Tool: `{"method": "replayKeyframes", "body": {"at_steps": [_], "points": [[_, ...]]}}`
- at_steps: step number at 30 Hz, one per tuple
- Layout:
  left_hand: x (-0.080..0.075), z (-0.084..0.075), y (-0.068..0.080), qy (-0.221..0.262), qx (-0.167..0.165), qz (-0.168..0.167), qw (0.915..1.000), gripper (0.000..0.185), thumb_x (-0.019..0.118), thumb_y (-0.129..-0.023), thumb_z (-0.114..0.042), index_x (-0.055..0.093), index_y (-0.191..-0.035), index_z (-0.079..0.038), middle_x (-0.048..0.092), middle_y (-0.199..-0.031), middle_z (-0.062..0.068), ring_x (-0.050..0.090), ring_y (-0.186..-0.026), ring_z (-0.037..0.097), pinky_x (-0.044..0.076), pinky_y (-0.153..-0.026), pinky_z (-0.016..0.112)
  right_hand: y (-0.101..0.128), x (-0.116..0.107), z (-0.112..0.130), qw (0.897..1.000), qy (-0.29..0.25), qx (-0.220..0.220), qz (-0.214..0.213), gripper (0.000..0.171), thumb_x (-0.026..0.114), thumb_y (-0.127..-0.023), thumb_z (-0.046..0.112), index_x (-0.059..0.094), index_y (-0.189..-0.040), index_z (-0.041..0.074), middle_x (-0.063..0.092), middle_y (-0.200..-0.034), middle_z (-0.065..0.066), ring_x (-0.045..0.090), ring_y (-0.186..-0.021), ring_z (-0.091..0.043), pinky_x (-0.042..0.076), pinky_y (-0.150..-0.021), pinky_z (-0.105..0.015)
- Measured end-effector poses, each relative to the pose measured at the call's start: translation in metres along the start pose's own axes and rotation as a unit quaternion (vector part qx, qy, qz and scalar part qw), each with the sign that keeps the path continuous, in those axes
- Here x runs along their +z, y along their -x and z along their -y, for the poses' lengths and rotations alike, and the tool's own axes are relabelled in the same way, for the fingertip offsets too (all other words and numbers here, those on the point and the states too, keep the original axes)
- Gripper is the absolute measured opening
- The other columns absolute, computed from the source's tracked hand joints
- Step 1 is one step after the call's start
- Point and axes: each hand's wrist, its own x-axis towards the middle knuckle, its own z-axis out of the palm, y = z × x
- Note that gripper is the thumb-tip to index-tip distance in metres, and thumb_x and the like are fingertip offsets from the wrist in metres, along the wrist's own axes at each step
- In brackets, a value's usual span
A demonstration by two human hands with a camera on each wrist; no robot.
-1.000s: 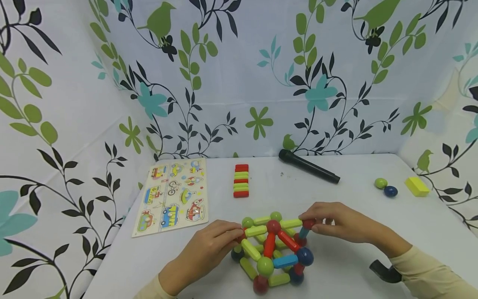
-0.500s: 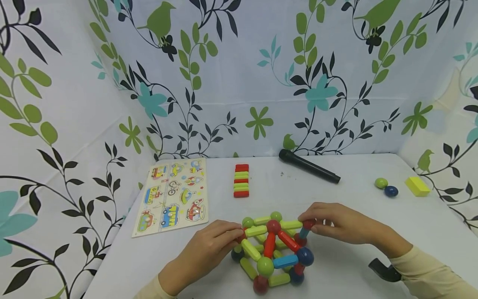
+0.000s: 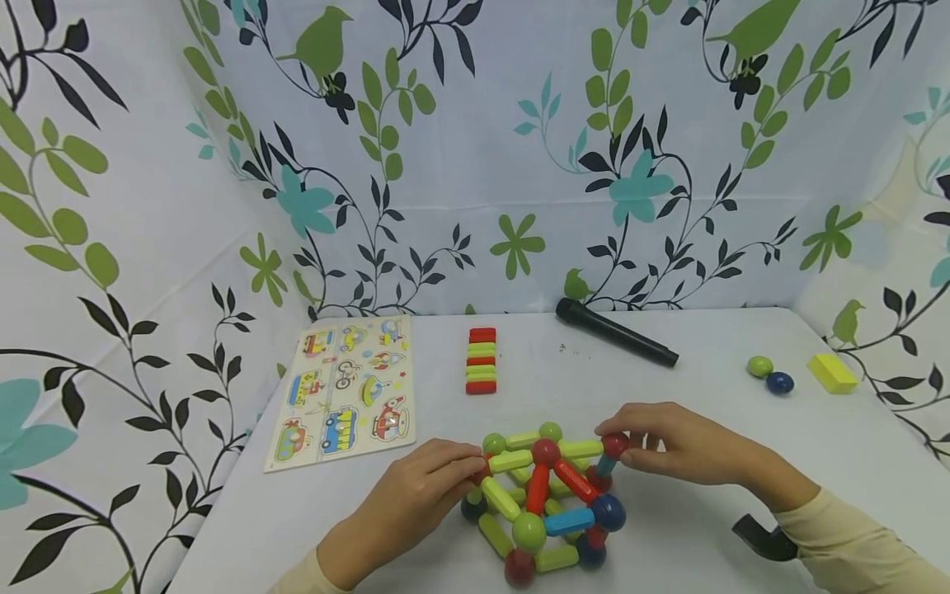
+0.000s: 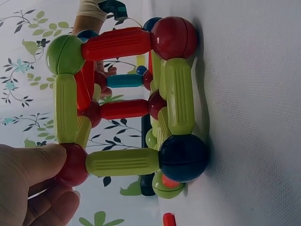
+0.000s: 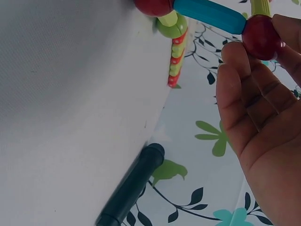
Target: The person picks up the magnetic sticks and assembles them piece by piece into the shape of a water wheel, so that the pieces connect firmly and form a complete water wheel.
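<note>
Hands both on the rod-and-ball structure (image 3: 542, 503), which stands on the white table (image 3: 668, 379) at the near edge, centre. Left hand (image 3: 411, 495) pinches a red ball (image 4: 73, 165) at the structure's upper left corner; left wrist view shows thumb and fingers (image 4: 33, 165) curled round it, w/ green rods running off it. Head view hides that ball behind the fingers. Right hand (image 3: 671, 445) pinches the red ball (image 3: 614, 445) at the upper right corner; right wrist view shows fingertips (image 5: 237, 56) closed on that ball (image 5: 261, 35), blue rod (image 5: 209, 14) running off it to another red ball at the table.

Around: puzzle board (image 3: 345, 392) far left, stack of red and green bars (image 3: 482, 360) beyond the structure, black microphone (image 3: 616, 332) far centre-right, green ball (image 3: 759, 365) touching blue ball (image 3: 779, 382), yellow block (image 3: 831, 373) far right. Nothing btwn hands and structure.

Structure's far side mostly hidden by its own rods. Wrist views sideways, dark; right one cuts off most of the structure. Dark object by right sleeve (image 3: 760, 538): can't tell what.
</note>
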Motion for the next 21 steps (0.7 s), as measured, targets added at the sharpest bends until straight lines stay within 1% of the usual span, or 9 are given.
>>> {"method": "replayKeyframes", "body": {"at_steps": [3, 7, 9, 11, 13, 14, 16, 18, 21], "points": [[0.001, 0.0, 0.0, 0.003, -0.003, 0.001, 1.0, 0.036, 0.081, -0.085, -0.006, 0.072, -0.12, -0.011, 0.071, -0.118, -0.002, 0.065, -0.111, 0.009, 0.051, -0.095, 0.017, 0.0, 0.0, 0.0, 1.0, -0.003, -0.005, 0.0, 0.035, 0.065, -0.101, 0.032, 0.064, -0.135, 0.025, 0.066, -0.118, 0.013, 0.061, -0.102, -0.005, 0.057, -0.077, -0.026], [0.001, 0.002, 0.0, 0.002, 0.013, -0.009, 0.9999, 0.038, 0.081, -0.085, -0.006, 0.072, -0.121, -0.011, 0.071, -0.118, -0.001, 0.066, -0.11, 0.01, 0.052, -0.094, 0.018, -0.002, -0.005, -0.005, 1.0, -0.015, -0.007, 0.007, 0.037, 0.065, -0.101, 0.03, 0.062, -0.137, 0.022, 0.068, -0.12, 0.009, 0.062, -0.102, -0.007, 0.057, -0.078, -0.027], [0.001, 0.003, 0.0, -0.002, 0.022, -0.014, 0.9997, 0.038, 0.081, -0.084, -0.006, 0.072, -0.121, -0.01, 0.071, -0.118, -0.001, 0.066, -0.109, 0.011, 0.052, -0.094, 0.018, -0.007, -0.012, -0.011, 1.0, -0.022, 0.003, -0.006, 0.038, 0.064, -0.101, 0.027, 0.061, -0.138, 0.021, 0.068, -0.12, 0.005, 0.063, -0.102, -0.009, 0.057, -0.079, -0.028], [0.0, 0.003, -0.001, -0.006, 0.023, -0.015, 0.9996, 0.037, 0.081, -0.085, -0.006, 0.072, -0.121, -0.01, 0.07, -0.118, -0.002, 0.066, -0.109, 0.011, 0.052, -0.094, 0.018, -0.019, -0.021, -0.022, 0.999, -0.013, 0.017, -0.033, 0.037, 0.065, -0.101, 0.027, 0.063, -0.137, 0.02, 0.07, -0.116, 0.002, 0.063, -0.097, -0.011, 0.056, -0.078, -0.028], [0.0, 0.004, -0.001, -0.005, 0.017, -0.012, 0.9998, 0.037, 0.081, -0.085, -0.006, 0.072, -0.12, -0.01, 0.071, -0.118, -0.001, 0.066, -0.109, 0.011, 0.052, -0.094, 0.017, -0.037, -0.028, -0.031, 0.997, 0.004, 0.03, -0.064, 0.034, 0.066, -0.1, 0.025, 0.066, -0.133, 0.017, 0.071, -0.111, 0.002, 0.063, -0.093, -0.012, 0.056, -0.076, -0.029], [0.0, 0.004, -0.001, -0.006, 0.019, -0.014, 0.9997, 0.037, 0.081, -0.085, -0.006, 0.072, -0.12, -0.01, 0.071, -0.118, 0.0, 0.066, -0.109, 0.011, 0.052, -0.094, 0.018, -0.048, -0.03, -0.035, 0.996, 0.02, 0.036, -0.075, 0.032, 0.067, -0.099, 0.025, 0.068, -0.131, 0.017, 0.071, -0.108, 0.003, 0.063, -0.09, -0.012, 0.056, -0.075, -0.028], [0.0, 0.004, 0.0, -0.005, 0.018, -0.015, 0.9997, 0.037, 0.082, -0.084, -0.006, 0.072, -0.12, -0.009, 0.071, -0.117, 0.0, 0.066, -0.109, 0.011, 0.052, -0.093, 0.018, -0.074, -0.031, -0.043, 0.995, 0.052, 0.037, -0.081, 0.029, 0.07, -0.098, 0.025, 0.071, -0.125, 0.016, 0.071, -0.105, 0.005, 0.062, -0.087, -0.012, 0.056, -0.073, -0.027], [0.0, 0.004, 0.0, -0.004, 0.024, -0.018, 0.9996, 0.038, 0.082, -0.083, -0.005, 0.072, -0.119, -0.009, 0.072, -0.117, 0.002, 0.067, -0.108, 0.012, 0.053, -0.093, 0.018, -0.101, -0.027, -0.048, 0.994, 0.082, 0.036, -0.066, 0.027, 0.071, -0.096, 0.023, 0.072, -0.123, 0.016, 0.07, -0.102, 0.007, 0.061, -0.086, -0.01, 0.055, -0.074, -0.026], [0.001, 0.003, 0.0, -0.001, 0.029, -0.02, 0.9994, 0.04, 0.083, -0.082, -0.004, 0.072, -0.12, -0.009, 0.071, -0.117, 0.001, 0.067, -0.107, 0.012, 0.053, -0.093, 0.018, -0.14, -0.016, -0.049, 0.991, 0.129, 0.024, -0.022, 0.028, 0.072, -0.095, 0.022, 0.073, -0.122, 0.016, 0.069, -0.1, 0.008, 0.06, -0.085, -0.01, 0.054, -0.077, -0.027]]}}
